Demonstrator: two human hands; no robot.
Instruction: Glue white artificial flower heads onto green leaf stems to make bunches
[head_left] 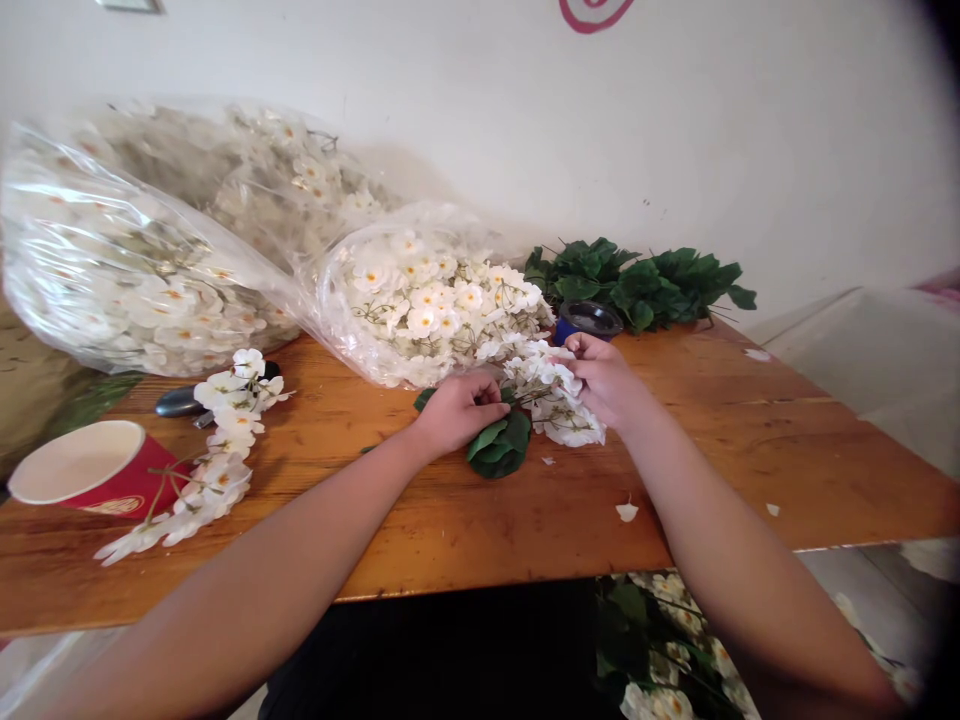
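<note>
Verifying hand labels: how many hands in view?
2: the left hand at the green leaves, the right hand at the white flower spray beside them.

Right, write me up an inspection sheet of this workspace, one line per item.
Surface: shiny wooden table, loose petals scattered on it.
Work items: green leaves and white flowers between the hands; bagged flowers and leaf pile behind.
Clutter: red cup at left, flower spray against it; dark object partly hidden by the spray; round blue-and-black item near the leaf pile.
Hands: left hand holds green leaves; right hand holds white flowers.
Cables: nothing seen.
Surroundings: pale wall with red marking; more flowers below the table edge.
</note>
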